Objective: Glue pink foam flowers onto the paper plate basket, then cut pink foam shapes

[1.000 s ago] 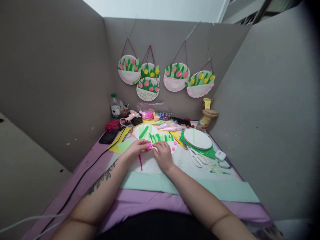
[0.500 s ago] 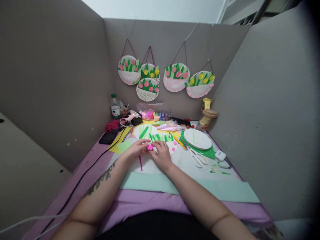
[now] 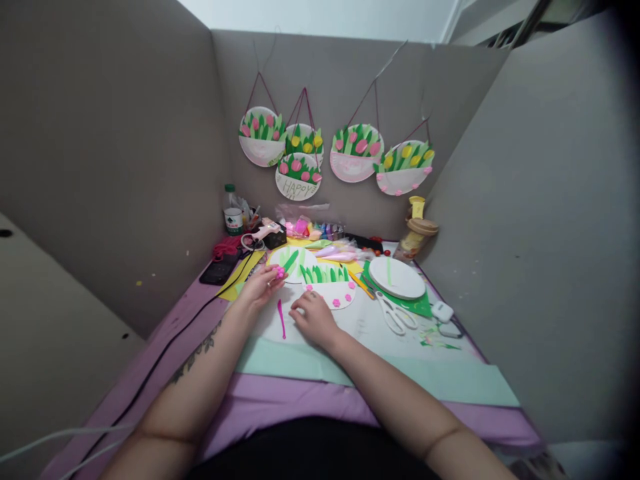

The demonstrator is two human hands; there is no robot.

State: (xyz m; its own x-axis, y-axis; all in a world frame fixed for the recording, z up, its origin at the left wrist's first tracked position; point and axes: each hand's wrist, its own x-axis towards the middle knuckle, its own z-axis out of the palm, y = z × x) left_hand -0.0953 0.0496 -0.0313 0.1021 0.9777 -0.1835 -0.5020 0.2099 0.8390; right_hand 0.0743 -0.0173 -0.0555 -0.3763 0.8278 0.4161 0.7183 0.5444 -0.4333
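Observation:
Between the fingertips of my left hand is a small bright pink clay flower, raised over the table's left middle. My right hand holds nothing, with its fingers loosely bent and apart. Just left of those fingers lies a thin magenta modelling tool. Beyond my right hand is a white half plate with green paper leaves along its top edge and several pink flowers on it. Behind it, a round white plate bears green paper strips.
White scissors and stacked white plates on green sheets lie at right. A glue gun, a phone and a bottle are at back left. Clay bags lie behind. Finished plate baskets hang on the grey wall.
My hands have moved apart. The left carries the pink flower up and left, while the right has let go of it and come down toward the magenta tool.

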